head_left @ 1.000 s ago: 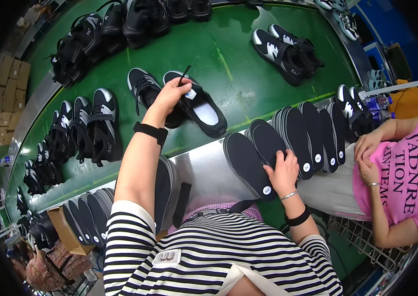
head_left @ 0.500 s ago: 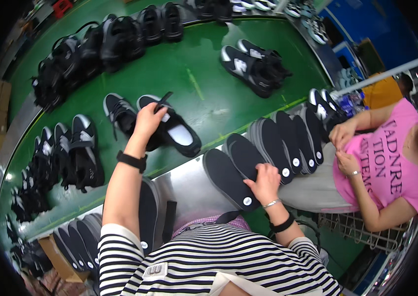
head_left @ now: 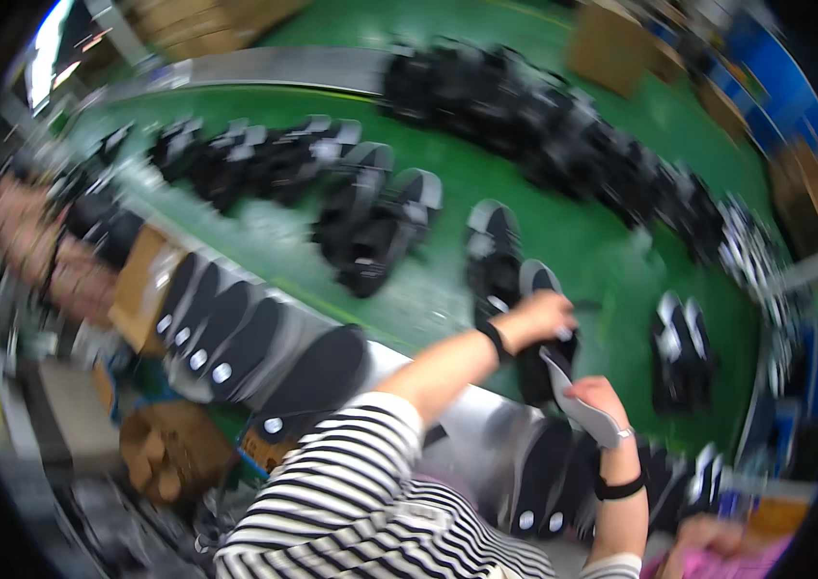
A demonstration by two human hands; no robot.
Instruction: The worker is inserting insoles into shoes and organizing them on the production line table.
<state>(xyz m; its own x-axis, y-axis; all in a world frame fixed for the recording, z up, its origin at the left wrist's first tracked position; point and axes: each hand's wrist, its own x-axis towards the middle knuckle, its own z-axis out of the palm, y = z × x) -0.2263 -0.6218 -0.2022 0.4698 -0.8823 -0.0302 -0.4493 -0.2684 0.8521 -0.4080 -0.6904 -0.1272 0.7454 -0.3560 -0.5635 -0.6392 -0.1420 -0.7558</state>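
My left hand [head_left: 542, 317] is closed on the upper of a black and grey shoe [head_left: 542, 378], by its strap. The shoe lies on the green belt with its toe pointing away. In my right hand [head_left: 602, 398] is an insole [head_left: 582, 413], its pale underside showing. The insole's front end is at the shoe's opening; blur hides how far inside it is. Left of this shoe stands another black shoe with a grey toe [head_left: 493, 232], apparently its mate.
Stacks of dark insoles [head_left: 322, 372] lie along the metal ledge [head_left: 385, 362], with more insoles [head_left: 536, 473] on the right. Rows of black shoes [head_left: 370, 227] stand on the green belt [head_left: 428, 299]. A cardboard box [head_left: 143, 289] is at left; a person in pink [head_left: 727, 550] sits lower right.
The view has swung left. My right hand has lifted an insole from the stack and brought it to the shoe. My left hand still holds the shoe's upper.
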